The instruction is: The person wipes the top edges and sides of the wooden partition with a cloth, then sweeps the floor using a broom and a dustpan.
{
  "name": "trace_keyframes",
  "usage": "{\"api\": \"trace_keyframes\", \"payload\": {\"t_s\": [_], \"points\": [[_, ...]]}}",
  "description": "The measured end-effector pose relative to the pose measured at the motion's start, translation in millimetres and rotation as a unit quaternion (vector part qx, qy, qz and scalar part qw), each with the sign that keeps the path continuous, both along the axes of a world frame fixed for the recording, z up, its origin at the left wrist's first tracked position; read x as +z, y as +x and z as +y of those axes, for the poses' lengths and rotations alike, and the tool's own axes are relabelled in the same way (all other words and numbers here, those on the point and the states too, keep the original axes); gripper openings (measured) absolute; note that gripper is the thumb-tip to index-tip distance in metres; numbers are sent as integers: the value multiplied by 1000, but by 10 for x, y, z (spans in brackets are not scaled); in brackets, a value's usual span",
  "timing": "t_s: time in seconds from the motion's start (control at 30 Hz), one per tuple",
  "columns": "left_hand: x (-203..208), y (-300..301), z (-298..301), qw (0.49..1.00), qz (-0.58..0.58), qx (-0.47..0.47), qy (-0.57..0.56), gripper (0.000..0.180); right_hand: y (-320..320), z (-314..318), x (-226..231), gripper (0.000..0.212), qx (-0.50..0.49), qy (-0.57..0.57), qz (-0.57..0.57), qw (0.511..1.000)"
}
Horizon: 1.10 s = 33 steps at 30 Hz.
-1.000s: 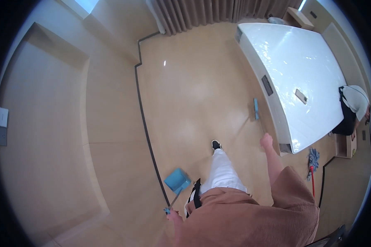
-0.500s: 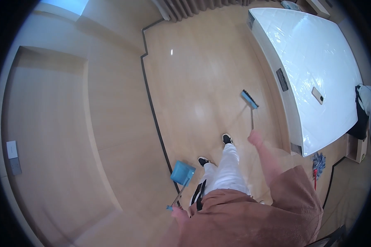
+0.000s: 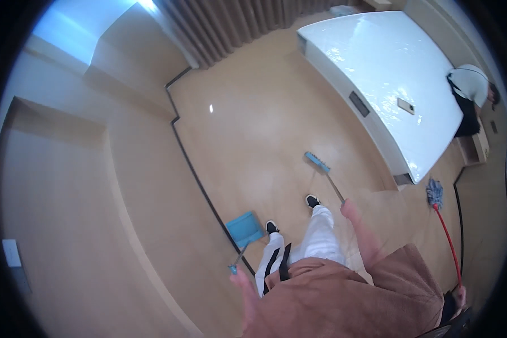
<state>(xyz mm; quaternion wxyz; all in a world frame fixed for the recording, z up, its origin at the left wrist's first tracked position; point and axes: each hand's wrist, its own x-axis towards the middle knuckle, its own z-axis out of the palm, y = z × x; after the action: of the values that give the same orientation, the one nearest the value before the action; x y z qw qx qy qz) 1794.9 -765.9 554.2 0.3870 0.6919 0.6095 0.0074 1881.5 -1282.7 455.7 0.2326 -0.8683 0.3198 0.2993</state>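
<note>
My right hand is closed around the grey handle of a broom. Its blue head with dark bristles is at the floor ahead of my right shoe. At lower left, my left hand grips the top of a long-handled dustpan. The blue pan sits beside my left shoe, close to the dark skirting line at the wall; whether it rests fully on the floor I cannot tell.
A plastic-wrapped mattress on a bed base bears a phone. Behind it a person bends over. Another person's hand holds a red-handled mop at right. Curtains hang ahead; a wall lies left.
The broom has swung left and nearer to my feet. My left shoe has shifted slightly. My view has turned, bringing the mop's handle, a hand on it and the bending person into fuller view.
</note>
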Motion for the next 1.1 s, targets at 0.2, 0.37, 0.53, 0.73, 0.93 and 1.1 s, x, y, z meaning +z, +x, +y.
{"api": "trace_keyframes", "payload": {"t_s": [0.2, 0.37, 0.53, 0.73, 0.93, 1.1], "points": [[-647, 430, 1573, 942, -53, -320, 81, 44, -255, 733, 593, 29, -106, 23, -1, 994], [-548, 995, 1664, 876, 8, -479, 46, 48, -812, 1505, 184, 26, -164, 36, 24, 985], [-669, 1418, 1540, 788, 66, -612, 29, 54, -1382, 2568, -241, 27, -251, 77, -12, 965], [-1100, 1804, 1841, 779, 59, -624, 29, 52, -1330, 3636, -217, 28, -128, 73, -24, 989], [-946, 1915, 1755, 757, 77, -646, 63, 52, -971, 4151, -20, 34, -75, 121, 24, 990], [-875, 1828, 1726, 763, 105, -634, 68, 58, -681, 4387, 231, 25, 65, 127, -15, 990]]}}
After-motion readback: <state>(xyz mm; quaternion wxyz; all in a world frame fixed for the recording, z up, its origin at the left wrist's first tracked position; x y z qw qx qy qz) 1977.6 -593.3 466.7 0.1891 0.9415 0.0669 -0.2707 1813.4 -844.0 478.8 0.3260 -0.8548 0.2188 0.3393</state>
